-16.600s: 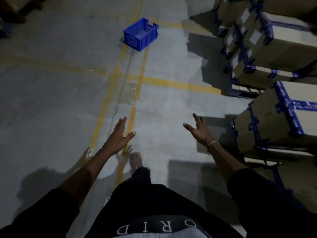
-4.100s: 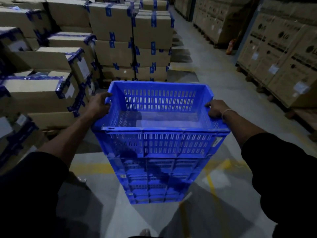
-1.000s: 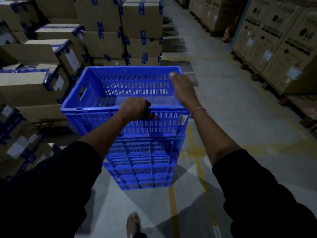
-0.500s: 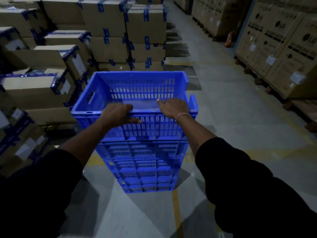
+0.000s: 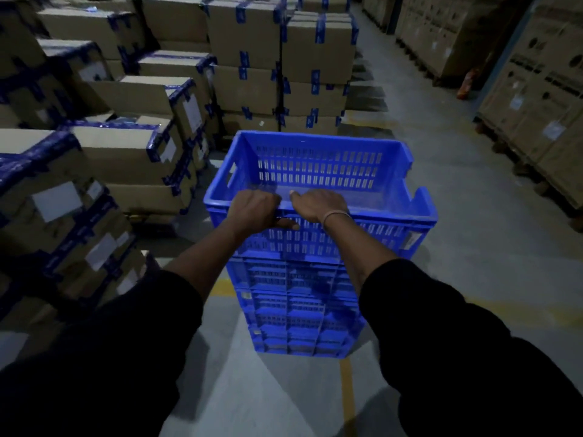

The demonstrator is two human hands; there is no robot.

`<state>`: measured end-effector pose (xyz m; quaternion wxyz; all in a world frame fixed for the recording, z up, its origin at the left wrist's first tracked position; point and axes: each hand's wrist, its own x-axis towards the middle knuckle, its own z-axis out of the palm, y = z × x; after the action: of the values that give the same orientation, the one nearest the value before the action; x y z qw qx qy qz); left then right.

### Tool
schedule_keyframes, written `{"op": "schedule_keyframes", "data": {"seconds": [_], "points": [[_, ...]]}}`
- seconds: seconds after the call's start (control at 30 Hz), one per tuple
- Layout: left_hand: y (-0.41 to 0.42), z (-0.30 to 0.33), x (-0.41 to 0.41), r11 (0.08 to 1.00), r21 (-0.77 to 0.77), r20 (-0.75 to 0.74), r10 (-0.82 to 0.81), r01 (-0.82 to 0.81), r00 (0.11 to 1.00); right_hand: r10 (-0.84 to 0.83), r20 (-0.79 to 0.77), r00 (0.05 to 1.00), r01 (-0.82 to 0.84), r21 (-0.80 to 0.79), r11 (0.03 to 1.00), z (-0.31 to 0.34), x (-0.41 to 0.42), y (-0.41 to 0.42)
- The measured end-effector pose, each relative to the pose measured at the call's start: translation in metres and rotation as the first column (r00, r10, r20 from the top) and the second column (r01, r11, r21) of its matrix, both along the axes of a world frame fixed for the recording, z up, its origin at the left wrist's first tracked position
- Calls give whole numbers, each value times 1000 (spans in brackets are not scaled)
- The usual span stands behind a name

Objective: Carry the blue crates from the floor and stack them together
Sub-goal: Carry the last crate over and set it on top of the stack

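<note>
The top blue crate (image 5: pixel 318 184) sat on a stack of blue crates (image 5: pixel 299 307) that stood on the grey floor (image 5: pixel 457 216), in the middle of the aisle. Its near rim carried both hands. The left hand (image 5: pixel 254 209) had its fingers curled over this rim, with the thumb along the outer wall, so it gripped the crate. The right hand (image 5: pixel 318 205) lay on the same rim just beside the left one, and its fingers also bent over the edge into the crate; how firmly they held, I could not tell.

The step in hand seemed to be the seating of the top crate on the stack. To do it well, I judged that the person should check that all four corners sat inside the rim below, because the top crate looked a little wider and shifted to the right against the lower ones. Two hands close together on one side give weak control of turning, so a push there should be slow and straight.

For room: the stacked cardboard boxes (image 5: pixel 132 159) stood near the left side of the stack, and more boxes (image 5: pixel 284 89) closed the way behind it. On the right the floor was open until the big cartons on pallets (image 5: pixel 536 89), well apart. A yellow floor line (image 5: pixel 347 392) ran under the stack toward the person.
</note>
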<state>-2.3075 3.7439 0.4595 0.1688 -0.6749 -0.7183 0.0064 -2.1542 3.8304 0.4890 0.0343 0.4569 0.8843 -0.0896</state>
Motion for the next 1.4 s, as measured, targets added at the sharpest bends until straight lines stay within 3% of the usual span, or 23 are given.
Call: {"op": "schedule_keyframes", "data": {"seconds": [0.17,0.23,0.33,0.37,0.4,0.47,0.53,0.6,0.67,0.73,0.8,0.93,1.07,1.2,1.3,1.37,1.4], "points": [[-7,-5,-11,988,89,171,-138,124,975,-113,20,993,114,-19,993,-3,2,4],[-16,-6,-21,968,200,253,-199,150,947,-112,19,994,112,-17,994,-3,1,5],[-39,0,-55,949,315,504,-177,11,845,-101,26,995,101,-10,995,-2,-1,6],[-47,-3,-72,944,319,658,-154,-87,737,-108,28,994,108,-11,994,-2,-1,7],[-53,-10,-92,932,304,812,-145,-197,565,-117,33,993,117,-9,993,-2,-2,8],[-66,-31,-131,872,238,968,-175,-427,182,-125,51,991,125,3,992,-6,-3,12],[-74,-57,-155,820,36,973,-158,-572,-165,-128,48,991,128,7,992,-11,-5,16],[-76,-80,-147,784,-188,885,-126,-592,-448,-135,48,990,135,8,991,-16,-7,20],[-70,-84,-100,824,-237,809,-126,-515,-575,-134,51,990,133,23,991,-18,-5,24],[-69,-80,-52,890,-167,823,-111,-424,-557,-131,54,990,129,41,991,-18,-4,25],[-62,-89,-54,921,-130,846,-90,-368,-525,-144,62,988,142,44,989,-19,-4,28],[-65,-99,-89,886,-256,808,-23,-387,-589,-144,48,988,141,55,988,-21,-7,27],[-61,-85,-55,931,-142,873,-42,-336,-486,-161,41,986,158,66,985,-24,-4,31],[-61,-84,-96,976,-139,886,48,-165,-461,-154,3,988,154,63,986,-23,-7,28],[-49,-44,-116,950,-126,905,-8,-285,-425,-157,2,988,156,91,984,-23,-5,24],[-39,5,-102,953,8,965,-87,-304,-248,-148,0,989,147,98,984,-22,-5,23],[-30,21,-94,960,96,988,-123,-261,-90,-149,-2,989,149,101,984,-21,-5,22]]}}
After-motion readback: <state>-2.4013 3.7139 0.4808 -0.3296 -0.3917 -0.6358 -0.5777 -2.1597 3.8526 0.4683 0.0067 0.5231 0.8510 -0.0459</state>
